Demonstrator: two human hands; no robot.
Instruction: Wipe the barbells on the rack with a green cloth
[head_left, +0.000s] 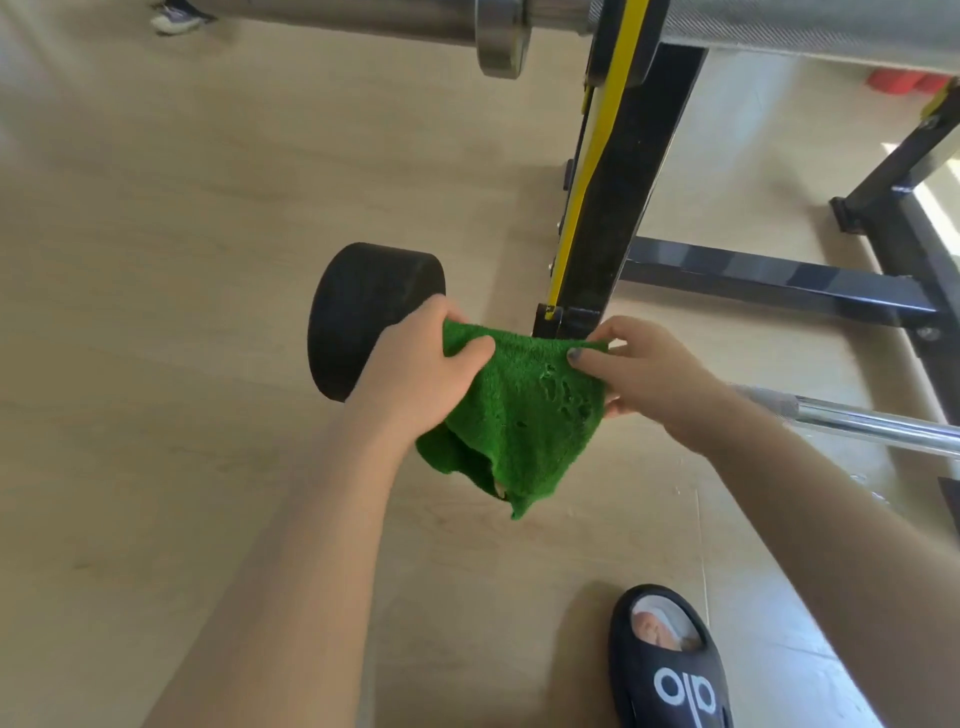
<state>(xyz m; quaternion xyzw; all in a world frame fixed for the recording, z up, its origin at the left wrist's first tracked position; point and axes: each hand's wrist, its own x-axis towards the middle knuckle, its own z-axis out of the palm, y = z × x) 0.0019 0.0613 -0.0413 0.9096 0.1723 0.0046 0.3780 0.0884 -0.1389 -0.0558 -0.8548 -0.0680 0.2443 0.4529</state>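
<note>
From the head camera, looking down, both bare hands hold a green cloth (524, 410) between them in the air above the pale wooden floor (156, 234). The left hand (415, 374) has its grip closed on the cloth's upper left corner, thumb pressed over the top edge and fingers curled behind. The right hand (649, 369) pinches the upper right corner between thumb and fingers, so the top edge is stretched across and the rest hangs down in loose folds, with several worn holes showing in the fabric. Just behind the cloth stands the black and yellow upright of the rack (602, 208), its black base bars running off to the right. A barbell (363, 21) rests high on the rack along the top of the view, its collar just left of the upright. A black round weight (363, 312) lies on the floor behind the left hand, and a lower chrome bar (878, 423) shows beyond the right wrist. A black slipper (670, 670) is at the bottom right.
</note>
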